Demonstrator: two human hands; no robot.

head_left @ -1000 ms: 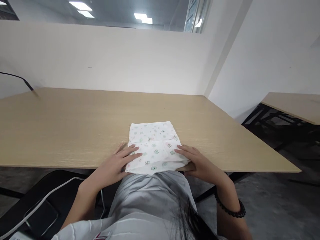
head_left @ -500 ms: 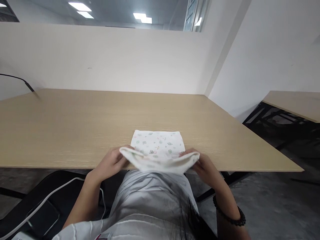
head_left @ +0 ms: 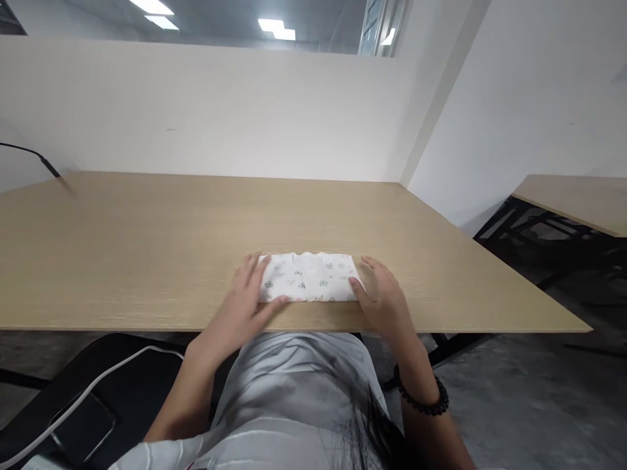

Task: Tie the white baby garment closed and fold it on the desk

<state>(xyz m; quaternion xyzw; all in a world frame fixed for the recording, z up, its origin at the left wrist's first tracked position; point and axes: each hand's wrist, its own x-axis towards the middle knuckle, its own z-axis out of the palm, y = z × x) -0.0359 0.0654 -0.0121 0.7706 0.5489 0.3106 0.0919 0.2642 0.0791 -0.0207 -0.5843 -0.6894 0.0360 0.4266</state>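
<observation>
A white cloth (head_left: 308,277) with small printed figures lies folded into a flat, wide strip near the table's front edge. Over its left end rests my left hand (head_left: 249,294), open, fingers spread, the thumb along the near edge. My right hand (head_left: 385,297) is at the opposite end, also open, with the thumb on the cloth's right edge and the other fingers just beyond it. Neither hand grips the fabric. What kind of cloth it is, I cannot tell.
The light wood table (head_left: 196,222) runs back to a white partition wall (head_left: 235,111). A thin black cable (head_left: 49,166) hangs at the far left. Below left are a black chair (head_left: 122,372) and a white cord (head_left: 93,385). Another table (head_left: 578,199) stands at the right.
The near part of the cloth, held raised in both hands before, has been folded over away from me and now lies flat. Both hands have let go and moved forward onto its ends.
</observation>
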